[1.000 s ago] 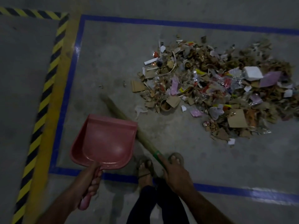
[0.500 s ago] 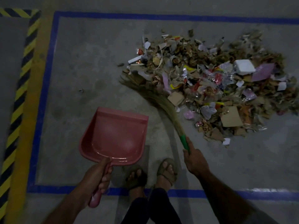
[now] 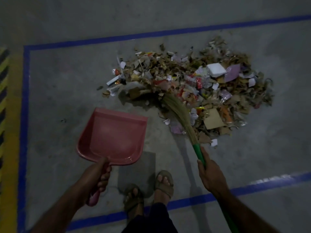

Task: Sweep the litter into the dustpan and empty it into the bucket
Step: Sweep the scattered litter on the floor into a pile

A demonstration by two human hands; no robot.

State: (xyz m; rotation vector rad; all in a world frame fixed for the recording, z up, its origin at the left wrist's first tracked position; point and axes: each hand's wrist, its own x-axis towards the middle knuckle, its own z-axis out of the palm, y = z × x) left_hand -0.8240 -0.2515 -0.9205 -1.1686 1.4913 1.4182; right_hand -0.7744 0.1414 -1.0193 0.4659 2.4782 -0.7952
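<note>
Both hands grip: left hand [image 3: 98, 176] pink dustpan [image 3: 114, 137], right hand [image 3: 210, 174] broom [image 3: 178, 113] in mixed litter [image 3: 193, 84].

Bare floor [image 3: 70, 101] left of litter [image 3: 193, 84]

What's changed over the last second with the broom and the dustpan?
The broom swung from beside the dustpan out into the near-left edge of the litter pile, its bristles now dragging scraps. The right hand still grips its green handle; the left hand still holds the dustpan, empty and off the floor.
</note>
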